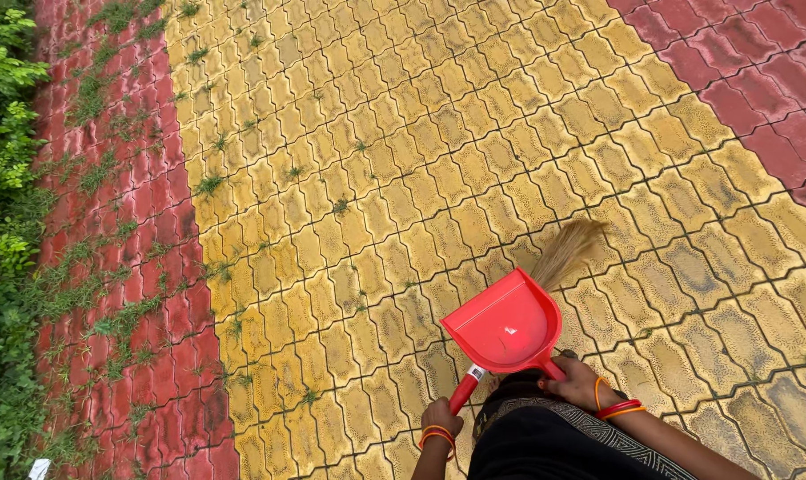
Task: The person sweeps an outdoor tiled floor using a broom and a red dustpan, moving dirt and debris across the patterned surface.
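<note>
Step in hand: the person is walking over the yellow paving (403, 160) carrying the sweeping tools, not sweeping; by my reading this is the move between patches.
Left hand (441, 418): it is closing fully round the red broom handle (463, 389), low in the view.
Right hand (579, 384): it is wrapping round the dustpan's handle; the fingers' exact hold is partly hidden behind the pan.
Red dustpan (508, 327): it is hanging above the pavers, mouth facing up and away, looking nearly empty.
Broom bristles (570, 251): they are sticking out beyond the pan, blurred.
Surroundings: red paving (145, 267) with weeds in the joints is running along the left, green bushes (3, 222) beyond.
Next move calls for: I judge lowering the pan's lip flat to the pavers and freeing the broom from behind it.
</note>
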